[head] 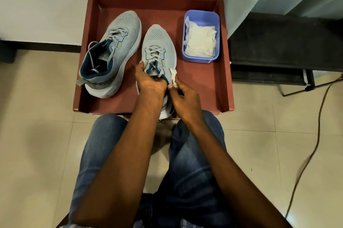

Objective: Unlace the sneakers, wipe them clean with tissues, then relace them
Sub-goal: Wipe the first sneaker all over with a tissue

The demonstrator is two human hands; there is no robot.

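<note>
The left hand (150,81) is gripping the grey mesh sneaker (157,49); the right hand (185,101) is pinching a crumpled white tissue (173,77) against its side.

Two sneakers lie side by side on the tabletop (200,86), toes toward its far edge: the left sneaker (111,51) near the left edge, the right sneaker (159,49) at the middle, its heel reaching the near edge. A tub (201,18) stands near the far right corner, just right of the right sneaker, with a stack of tissues (201,40) in it. A crumpled tissue (173,76) rests against the right sneaker's right side.
</note>
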